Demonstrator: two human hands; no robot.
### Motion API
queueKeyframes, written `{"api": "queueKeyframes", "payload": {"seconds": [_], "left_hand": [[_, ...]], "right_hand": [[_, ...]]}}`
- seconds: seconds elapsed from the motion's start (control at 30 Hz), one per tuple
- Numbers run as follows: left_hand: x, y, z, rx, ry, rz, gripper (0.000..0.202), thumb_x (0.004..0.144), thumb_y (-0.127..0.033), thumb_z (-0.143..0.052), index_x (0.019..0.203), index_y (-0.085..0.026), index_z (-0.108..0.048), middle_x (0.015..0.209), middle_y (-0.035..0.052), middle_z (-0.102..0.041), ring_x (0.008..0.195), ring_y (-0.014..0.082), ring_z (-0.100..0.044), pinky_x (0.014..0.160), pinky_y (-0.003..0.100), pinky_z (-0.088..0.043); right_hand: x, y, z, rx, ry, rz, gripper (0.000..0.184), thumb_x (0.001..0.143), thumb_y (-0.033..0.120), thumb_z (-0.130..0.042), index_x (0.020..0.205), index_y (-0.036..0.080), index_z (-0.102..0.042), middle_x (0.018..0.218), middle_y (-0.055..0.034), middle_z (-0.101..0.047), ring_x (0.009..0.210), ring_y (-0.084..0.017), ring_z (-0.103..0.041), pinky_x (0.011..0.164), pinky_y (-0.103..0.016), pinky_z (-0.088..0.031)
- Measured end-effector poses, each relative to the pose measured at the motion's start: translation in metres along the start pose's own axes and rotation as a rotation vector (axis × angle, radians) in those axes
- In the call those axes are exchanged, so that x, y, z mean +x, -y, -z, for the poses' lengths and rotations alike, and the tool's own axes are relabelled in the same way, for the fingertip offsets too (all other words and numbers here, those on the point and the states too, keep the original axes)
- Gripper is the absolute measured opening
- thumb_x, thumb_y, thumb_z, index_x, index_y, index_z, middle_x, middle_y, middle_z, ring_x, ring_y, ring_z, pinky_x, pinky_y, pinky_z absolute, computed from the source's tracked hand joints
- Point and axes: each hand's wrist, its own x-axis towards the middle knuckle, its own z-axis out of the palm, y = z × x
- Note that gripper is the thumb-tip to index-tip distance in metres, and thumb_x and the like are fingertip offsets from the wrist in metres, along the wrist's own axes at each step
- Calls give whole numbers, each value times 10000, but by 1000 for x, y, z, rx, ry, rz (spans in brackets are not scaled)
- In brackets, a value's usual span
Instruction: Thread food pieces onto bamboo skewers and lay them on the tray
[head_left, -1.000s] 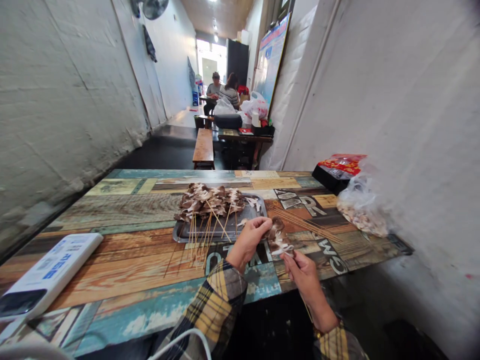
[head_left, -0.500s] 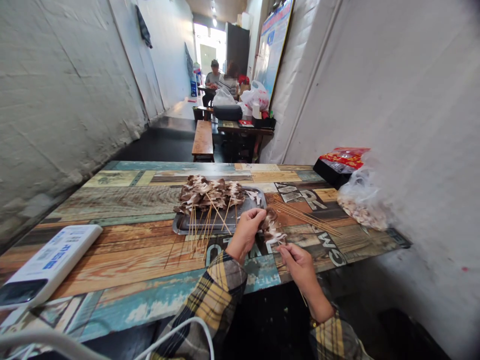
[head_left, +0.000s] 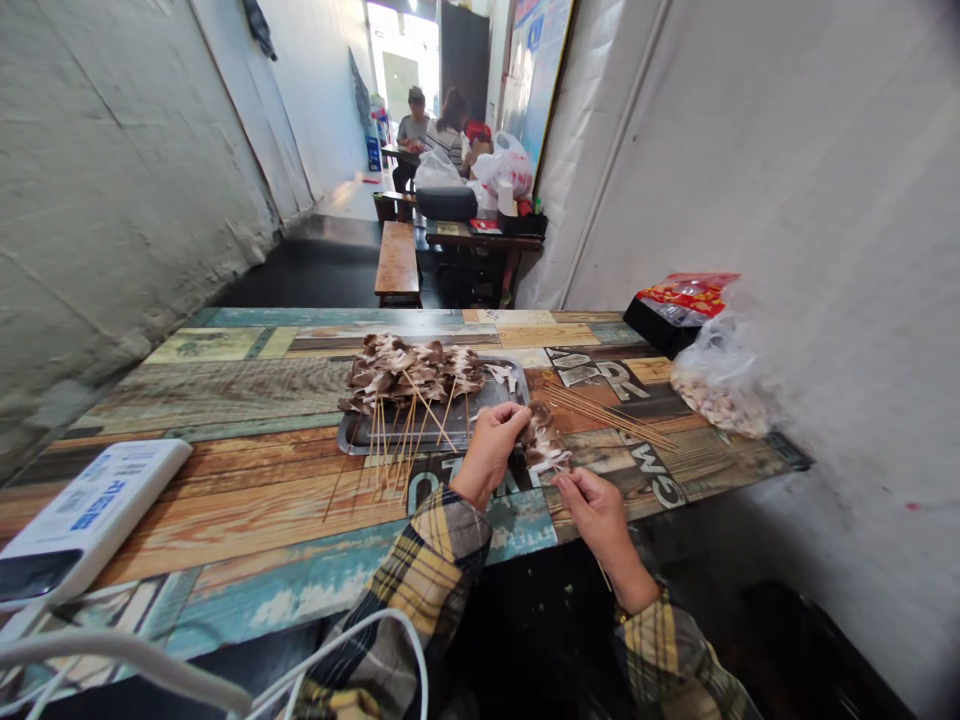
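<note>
Between my hands is a bunch of oyster mushroom pieces (head_left: 543, 440) threaded on a skewer. My left hand (head_left: 487, 455) is closed in a pinch at the upper end of these mushrooms. My right hand (head_left: 598, 510) grips the skewer just below them, and the thin stick shows again under the wrist. To the left, a metal tray (head_left: 358, 436) bears a heap of skewered mushrooms (head_left: 412, 368), their sticks pointing towards me over the near rim. Loose pale mushroom scraps (head_left: 501, 375) lie at the tray's right end. Bare skewers (head_left: 611, 415) rest on the table to the right.
A plastic bag of mushrooms (head_left: 720, 385) and a black box with red packaging (head_left: 664, 325) stand by the right wall. A white device (head_left: 94, 510) lies at the left, with white cables (head_left: 135, 655) in front. Two people (head_left: 431, 130) sit further back, beyond a bench (head_left: 397, 260).
The view has tilted slightly, so the table and the things on it sit a little higher in the picture. Both hands keep their hold on the skewer and mushrooms, almost unmoved.
</note>
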Motion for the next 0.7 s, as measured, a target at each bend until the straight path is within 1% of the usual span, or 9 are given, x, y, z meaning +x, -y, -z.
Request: {"api": "queueKeyframes", "payload": {"seconds": [0.17,0.3,0.4,0.47,0.53,0.6,0.63,0.7], "left_hand": [[-1,-1,-1,-15,4,15,330,667,-410,-697,558,-142,-539,509,-43,-427,475,53,-338,471,205,-241],[-1,-3,2,-62,-21,57,342,623,-439,-725,604,-141,-559,527,-46,-445,468,51,-357,466,192,-264],[1,-3,7,-95,-79,60,373,591,-470,-743,653,-142,-576,535,-51,-454,463,53,-371,455,186,-274],[2,-2,9,-98,-111,54,391,575,-483,-751,668,-144,-580,536,-54,-459,460,55,-378,446,183,-278],[3,-1,9,-90,-117,48,404,567,-490,-758,683,-141,-590,550,-48,-480,466,57,-393,444,181,-291],[2,-2,9,-100,-109,39,412,579,-492,-757,730,-136,-614,599,-32,-523,491,61,-429,457,180,-323],[1,-2,9,-120,-105,36,416,597,-491,-751,773,-137,-624,640,-22,-550,513,64,-455,472,181,-349],[0,-4,8,-177,-98,45,426,638,-489,-730,869,-148,-623,736,-2,-594,560,74,-514,517,192,-404]], "right_hand": [[2,0,-1,12,-5,5,378,871,478,-528,707,157,-640,520,36,-472,499,-102,-421,503,-217,-335],[3,2,-3,81,43,-30,369,863,486,-535,759,157,-665,514,39,-476,447,-94,-410,456,-213,-325],[1,3,-3,70,64,-21,347,858,474,-546,883,163,-696,591,7,-577,459,-111,-471,461,-223,-363],[-2,4,-1,16,59,28,320,851,450,-563,916,174,-712,705,-34,-656,536,-141,-543,509,-240,-408],[-4,5,2,-52,55,85,279,845,421,-580,873,186,-728,777,-57,-687,635,-173,-592,578,-257,-440],[-3,7,5,-92,49,114,260,842,408,-589,824,193,-733,782,-59,-688,695,-190,-606,630,-267,-449],[-2,7,8,-92,40,105,264,840,413,-591,811,191,-732,767,-56,-682,698,-191,-603,630,-268,-449],[3,9,12,-41,0,46,300,822,453,-605,801,179,-725,709,-46,-656,650,-179,-579,581,-259,-439]]}}
